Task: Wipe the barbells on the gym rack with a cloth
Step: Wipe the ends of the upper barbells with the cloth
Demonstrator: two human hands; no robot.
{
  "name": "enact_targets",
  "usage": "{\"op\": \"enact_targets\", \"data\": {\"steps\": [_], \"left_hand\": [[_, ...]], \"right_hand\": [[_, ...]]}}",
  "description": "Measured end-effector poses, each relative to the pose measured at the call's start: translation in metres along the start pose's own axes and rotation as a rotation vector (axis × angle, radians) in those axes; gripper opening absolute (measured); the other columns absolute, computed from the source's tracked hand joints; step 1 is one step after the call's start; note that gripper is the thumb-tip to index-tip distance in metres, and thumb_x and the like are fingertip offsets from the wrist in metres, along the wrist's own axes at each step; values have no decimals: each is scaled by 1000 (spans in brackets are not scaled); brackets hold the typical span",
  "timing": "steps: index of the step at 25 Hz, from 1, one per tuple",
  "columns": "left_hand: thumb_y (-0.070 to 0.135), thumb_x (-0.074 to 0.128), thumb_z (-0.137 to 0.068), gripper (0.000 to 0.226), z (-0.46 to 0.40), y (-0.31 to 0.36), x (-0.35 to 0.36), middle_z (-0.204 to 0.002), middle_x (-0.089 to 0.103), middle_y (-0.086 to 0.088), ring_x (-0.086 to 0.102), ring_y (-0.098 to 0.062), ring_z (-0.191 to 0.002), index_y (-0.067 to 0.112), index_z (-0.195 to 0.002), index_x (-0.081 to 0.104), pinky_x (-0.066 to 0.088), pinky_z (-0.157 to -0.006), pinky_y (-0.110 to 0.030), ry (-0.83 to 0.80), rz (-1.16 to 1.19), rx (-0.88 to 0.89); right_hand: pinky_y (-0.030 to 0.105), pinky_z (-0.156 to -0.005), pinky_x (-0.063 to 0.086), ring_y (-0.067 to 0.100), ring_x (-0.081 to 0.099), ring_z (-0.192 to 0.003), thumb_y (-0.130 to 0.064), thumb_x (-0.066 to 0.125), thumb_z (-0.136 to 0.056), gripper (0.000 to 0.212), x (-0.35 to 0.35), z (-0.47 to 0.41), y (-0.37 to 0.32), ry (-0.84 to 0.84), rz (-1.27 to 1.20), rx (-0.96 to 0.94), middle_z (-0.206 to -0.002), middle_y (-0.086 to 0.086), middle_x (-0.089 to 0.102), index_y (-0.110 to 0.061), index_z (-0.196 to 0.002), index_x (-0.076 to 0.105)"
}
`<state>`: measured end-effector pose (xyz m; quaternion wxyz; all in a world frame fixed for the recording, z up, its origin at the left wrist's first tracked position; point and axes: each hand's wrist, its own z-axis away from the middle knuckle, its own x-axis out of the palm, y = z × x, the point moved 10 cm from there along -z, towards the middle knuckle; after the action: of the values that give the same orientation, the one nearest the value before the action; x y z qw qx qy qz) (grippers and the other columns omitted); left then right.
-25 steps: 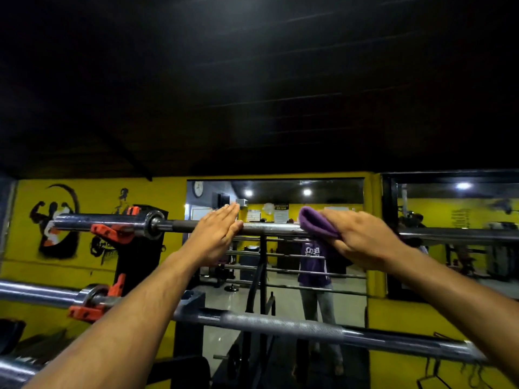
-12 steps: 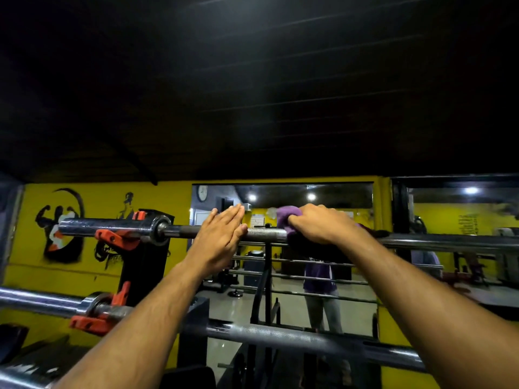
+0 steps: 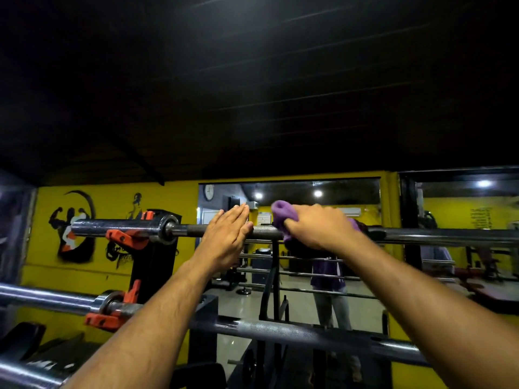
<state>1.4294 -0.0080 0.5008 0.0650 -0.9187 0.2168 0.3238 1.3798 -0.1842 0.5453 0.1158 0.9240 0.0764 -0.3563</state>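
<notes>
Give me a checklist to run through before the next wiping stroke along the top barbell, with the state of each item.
1. Purple cloth in the right hand: ok, fingers curl round it.
2. Cloth wrapped onto the top barbell: ok, it sits over the shaft.
3. Left hand steadying the bar: ok, flat on the shaft, fingers straight.
4. Gap between the hands for a leftward stroke: not ok, the left hand lies close beside the cloth.
5. Orange collar clamped on the sleeve: cannot tell.
6. Bar to the right free to wipe: ok, bare shaft shows.
</notes>
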Motion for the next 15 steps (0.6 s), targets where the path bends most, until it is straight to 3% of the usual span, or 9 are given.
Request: {"op": "enact_targets", "data": {"steps": [1,3,4,8,12,15], "left_hand": [[46,15,-107,57,1,0,-1,-167,7,8,-3,5,-145,25,-159,9,-6,-121,-27,-6,-2,-3],[45,15,-107,56,2,2,-2,-167,7,8,-4,7,-141,25,-159,9,-8,-119,-24,-4,2,0],[45,16,-107,56,3,3,-2,-167,7,8,-4,8,-141,25,-159,9,-8,-118,-24,0,5,-1],[42,16,-108,55,2,4,-3,-167,8,8,-1,2,-148,24,-160,10,-6,-121,-27,13,-3,-6],[45,14,-108,57,1,1,-1,-167,7,7,3,-4,-152,24,-160,9,-5,-124,-31,-32,-18,-4],[46,15,-108,57,-2,0,1,-168,5,7,1,-6,-153,24,-160,8,-5,-124,-33,-72,-32,-36]], "right_hand": [[34,-70,45,24,62,-88,-51,40,-93,40,-4,19,-13,167,69,-157,-112,5,66,-30,-125,50],[36,-73,50,22,61,-88,-56,41,-92,52,-2,62,-18,321,204,-390,-118,4,64,-26,-134,48],[37,-74,51,22,61,-87,-58,41,-92,53,-3,65,-7,329,213,-398,-117,4,65,-28,-135,48],[41,-78,54,24,62,-80,-54,33,-92,29,-3,13,24,59,-38,92,-93,1,66,-36,-109,47],[36,-83,49,21,60,-92,-50,41,-96,37,-11,41,-24,290,2,-236,-108,0,66,-30,-126,49],[30,-90,44,15,59,-103,-48,42,-97,42,-26,79,-11,270,-361,-382,-116,-2,68,-26,-130,55]]}}
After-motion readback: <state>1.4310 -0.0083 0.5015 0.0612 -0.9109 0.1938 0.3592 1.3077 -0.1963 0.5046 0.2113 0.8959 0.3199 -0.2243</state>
